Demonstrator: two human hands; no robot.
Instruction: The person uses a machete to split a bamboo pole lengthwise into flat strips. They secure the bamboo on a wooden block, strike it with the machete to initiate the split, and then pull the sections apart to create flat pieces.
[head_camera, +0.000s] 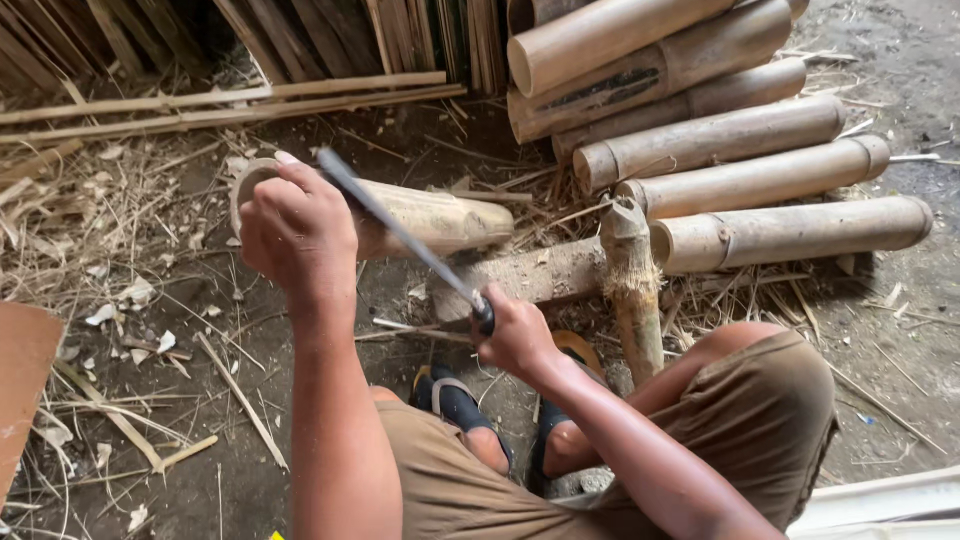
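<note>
Your brown-shorted knees (760, 420) fill the near edge, with your sandalled feet (460, 405) on the dirt floor (900, 330) below. Your left hand (295, 230) wraps its fingers (262, 195) over the rim of a short pale hollow bamboo section (440, 218), which lies on its side on the floor just beyond. Your right hand (515, 335) closes its fingers around the handle of a long dark metal blade (400, 228), which slants across that bamboo. Stacked thick tan bamboo logs (740, 170) lie at the far right.

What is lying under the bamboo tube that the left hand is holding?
Under the pale bamboo tube is dirt ground with dry chips. The left hand covers its near end.
</note>
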